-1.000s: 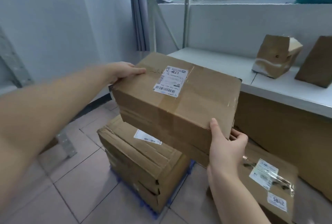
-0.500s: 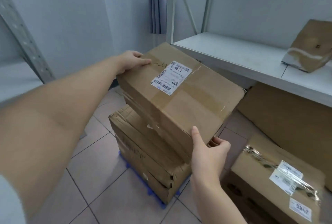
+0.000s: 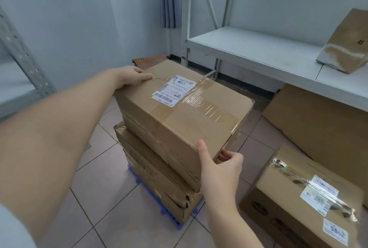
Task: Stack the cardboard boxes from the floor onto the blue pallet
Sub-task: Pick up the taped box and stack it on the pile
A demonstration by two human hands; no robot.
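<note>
A taped cardboard box with a white shipping label (image 3: 185, 114) lies on top of a battered lower box (image 3: 157, 178), which sits on the blue pallet (image 3: 165, 211); only a thin blue edge of the pallet shows. My left hand (image 3: 131, 76) grips the labelled box at its far left corner. My right hand (image 3: 219, 170) grips its near right corner, thumb on the side and fingers under the end. Whether the box rests fully on the lower one I cannot tell.
Another taped box with labels (image 3: 304, 206) stands on the tiled floor at the right. A flat cardboard sheet (image 3: 316, 126) leans under the white shelf (image 3: 258, 52), which carries a tilted brown package (image 3: 346, 44). A metal rack upright (image 3: 22, 52) stands at left.
The labelled box has come down from chest height onto the lower box on the pallet, with both hands still on it. The view has tilted downward.
</note>
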